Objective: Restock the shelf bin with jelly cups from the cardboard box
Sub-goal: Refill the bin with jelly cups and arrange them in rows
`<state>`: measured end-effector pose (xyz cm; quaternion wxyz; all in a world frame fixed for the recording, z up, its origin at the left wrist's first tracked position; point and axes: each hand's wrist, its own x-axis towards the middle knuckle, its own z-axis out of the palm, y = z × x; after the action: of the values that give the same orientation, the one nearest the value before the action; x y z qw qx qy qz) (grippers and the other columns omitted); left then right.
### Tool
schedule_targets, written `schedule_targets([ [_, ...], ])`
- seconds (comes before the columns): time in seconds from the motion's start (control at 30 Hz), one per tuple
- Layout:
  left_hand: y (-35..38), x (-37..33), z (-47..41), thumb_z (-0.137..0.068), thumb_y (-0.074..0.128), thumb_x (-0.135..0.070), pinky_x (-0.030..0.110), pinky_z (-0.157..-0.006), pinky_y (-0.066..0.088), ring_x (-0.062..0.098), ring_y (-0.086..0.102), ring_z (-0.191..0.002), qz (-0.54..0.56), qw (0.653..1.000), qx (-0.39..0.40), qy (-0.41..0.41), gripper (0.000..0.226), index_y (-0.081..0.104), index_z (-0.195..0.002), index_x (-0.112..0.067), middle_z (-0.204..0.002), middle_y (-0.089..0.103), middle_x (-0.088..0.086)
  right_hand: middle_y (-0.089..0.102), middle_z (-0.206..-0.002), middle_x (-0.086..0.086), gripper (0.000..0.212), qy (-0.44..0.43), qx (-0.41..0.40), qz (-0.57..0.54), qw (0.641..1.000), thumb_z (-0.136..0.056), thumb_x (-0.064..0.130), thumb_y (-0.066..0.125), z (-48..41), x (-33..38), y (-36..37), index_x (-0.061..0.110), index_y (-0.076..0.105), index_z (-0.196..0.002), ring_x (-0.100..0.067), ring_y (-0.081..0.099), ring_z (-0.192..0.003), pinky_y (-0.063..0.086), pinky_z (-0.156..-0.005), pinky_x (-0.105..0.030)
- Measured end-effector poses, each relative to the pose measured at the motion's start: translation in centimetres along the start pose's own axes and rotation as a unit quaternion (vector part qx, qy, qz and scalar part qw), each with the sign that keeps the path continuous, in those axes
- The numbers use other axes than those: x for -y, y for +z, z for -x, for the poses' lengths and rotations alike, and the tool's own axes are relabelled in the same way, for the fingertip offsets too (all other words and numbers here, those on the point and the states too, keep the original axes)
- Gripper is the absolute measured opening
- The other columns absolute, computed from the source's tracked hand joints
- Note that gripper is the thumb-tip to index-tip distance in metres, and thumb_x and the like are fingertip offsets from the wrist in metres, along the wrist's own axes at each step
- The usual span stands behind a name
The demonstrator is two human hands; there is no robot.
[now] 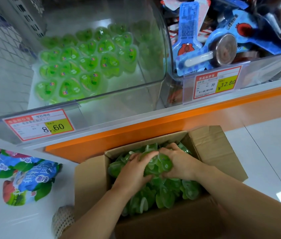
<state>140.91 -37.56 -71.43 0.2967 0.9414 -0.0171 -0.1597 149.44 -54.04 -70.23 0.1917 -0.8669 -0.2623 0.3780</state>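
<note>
An open cardboard box (pixel 217 152) stands on the floor below the shelf, full of green heart-shaped jelly cups (pixel 167 192). My left hand (pixel 132 169) and my right hand (pixel 179 163) are both inside the box, fingers curled around one heap of jelly cups (pixel 153 163) held between them. Above, the clear plastic shelf bin (pixel 136 104) holds several green jelly cups (pixel 88 66) lying in its left and rear part; its right front part is bare. A price tag reading 8.60 (pixel 39 125) hangs on the bin's front.
The orange shelf edge (pixel 153 121) runs between box and bin. A second clear bin (pixel 274 62) on the right holds blue-wrapped lollipops, with a 12.80 tag (pixel 217 81). Snack bags (pixel 24 176) lie on a lower white shelf at left. White floor tiles lie right of the box.
</note>
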Motion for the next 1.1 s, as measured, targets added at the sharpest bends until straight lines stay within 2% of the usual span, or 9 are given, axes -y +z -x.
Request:
schedule_targets([
  [0.2, -0.9, 0.7, -0.4, -0.087, 0.065, -0.025, 0.022, -0.100, 0.038, 0.008, 0.043, -0.126, 0.005, 1.000, -0.006, -0.014, 0.066, 0.030, -0.140, -0.044, -0.140, 0.046, -0.007, 0.035, -0.132, -0.005, 0.065, 0.006, -0.006, 0.005, 1.000, -0.073, 0.031, 0.078, 0.3, -0.8, -0.3, 0.025, 0.047, -0.130, -0.024, 0.042, -0.122, 0.030, -0.110, -0.025],
  [0.3, -1.0, 0.6, -0.6, -0.087, 0.066, -0.023, 0.028, -0.103, 0.040, 0.012, 0.041, -0.130, 0.004, 0.999, 0.029, -0.027, 0.070, 0.027, -0.142, -0.043, -0.143, 0.043, -0.004, 0.035, -0.133, -0.006, 0.065, 0.017, -0.012, 0.020, 1.000, -0.074, 0.024, 0.077, 0.8, -0.9, -0.9, 0.022, 0.047, -0.132, -0.024, 0.041, -0.124, 0.030, -0.109, -0.023],
  [0.37, -0.7, 0.2, -0.8, -0.084, 0.069, -0.026, 0.033, -0.104, 0.041, 0.017, 0.042, -0.129, -0.008, 0.998, 0.050, -0.035, 0.075, 0.024, -0.142, -0.044, -0.143, 0.042, 0.001, 0.033, -0.135, -0.008, 0.067, 0.023, 0.005, 0.026, 0.999, -0.074, 0.027, 0.077, 1.0, -0.7, -1.0, 0.022, 0.046, -0.133, -0.024, 0.040, -0.126, 0.031, -0.109, -0.025],
  [0.5, 0.6, -1.1, -1.1, -0.080, 0.073, -0.031, 0.036, -0.097, 0.047, 0.022, 0.051, -0.119, -0.033, 0.995, 0.067, -0.059, 0.082, 0.021, -0.142, -0.044, -0.138, 0.044, 0.009, 0.041, -0.130, -0.002, 0.061, 0.002, 0.022, 0.020, 1.000, -0.072, 0.029, 0.079, 1.7, 0.1, -0.1, 0.022, 0.051, -0.126, -0.020, 0.042, -0.123, 0.034, -0.106, -0.027],
  [0.67, 1.3, -1.4, -1.6, -0.081, 0.071, -0.032, 0.035, -0.089, 0.051, 0.022, 0.057, -0.108, -0.020, 0.995, 0.035, -0.089, 0.077, 0.023, -0.139, -0.046, -0.134, 0.044, 0.009, 0.062, -0.106, 0.000, 0.034, -0.005, -0.006, -0.011, 1.000, -0.073, 0.017, 0.074, 1.8, -0.5, -0.1, 0.017, 0.063, -0.105, -0.014, 0.056, -0.104, 0.044, -0.090, -0.021],
  [0.77, 0.9, -1.1, -1.4, -0.079, 0.072, -0.031, 0.033, -0.091, 0.051, 0.018, 0.057, -0.106, 0.005, 0.997, 0.026, -0.075, 0.074, 0.027, -0.135, -0.049, -0.131, 0.046, 0.006, 0.064, -0.094, 0.005, 0.024, 0.010, -0.027, -0.065, 0.997, -0.073, 0.013, 0.071, 1.9, -1.0, -0.3, 0.019, 0.062, -0.094, -0.010, 0.059, -0.092, 0.044, -0.078, -0.016],
  [0.9, -0.5, -0.8, -0.3, -0.080, 0.072, -0.033, 0.023, -0.089, 0.049, 0.009, 0.057, -0.099, 0.022, 0.998, -0.003, -0.060, 0.073, 0.027, -0.135, -0.052, -0.127, 0.049, 0.001, 0.067, -0.091, 0.006, 0.020, 0.011, -0.058, -0.089, 0.994, -0.073, 0.015, 0.072, 2.0, -1.3, -0.7, 0.026, 0.059, -0.084, -0.007, 0.061, -0.089, 0.045, -0.075, -0.014],
  [1.0, -2.3, -1.2, 0.6, -0.080, 0.072, -0.037, 0.019, -0.091, 0.041, 0.009, 0.052, -0.108, 0.023, 0.999, -0.018, -0.045, 0.072, 0.026, -0.134, -0.053, -0.130, 0.048, -0.002, 0.065, -0.085, 0.009, 0.021, 0.009, -0.074, -0.093, 0.993, -0.074, 0.016, 0.074, 2.6, -0.9, -1.5, 0.029, 0.058, -0.080, -0.005, 0.060, -0.083, 0.042, -0.067, -0.009],
  [1.1, -4.4, -1.9, 1.8, -0.081, 0.071, -0.040, 0.021, -0.098, 0.034, 0.009, 0.044, -0.121, 0.015, 0.999, -0.017, -0.025, 0.071, 0.026, -0.134, -0.053, -0.139, 0.044, -0.007, 0.069, -0.094, 0.006, 0.027, 0.002, -0.081, -0.089, 0.993, -0.074, 0.016, 0.075, 3.7, -0.1, -2.7, 0.018, 0.065, -0.099, -0.007, 0.062, -0.087, 0.047, -0.077, -0.016],
])
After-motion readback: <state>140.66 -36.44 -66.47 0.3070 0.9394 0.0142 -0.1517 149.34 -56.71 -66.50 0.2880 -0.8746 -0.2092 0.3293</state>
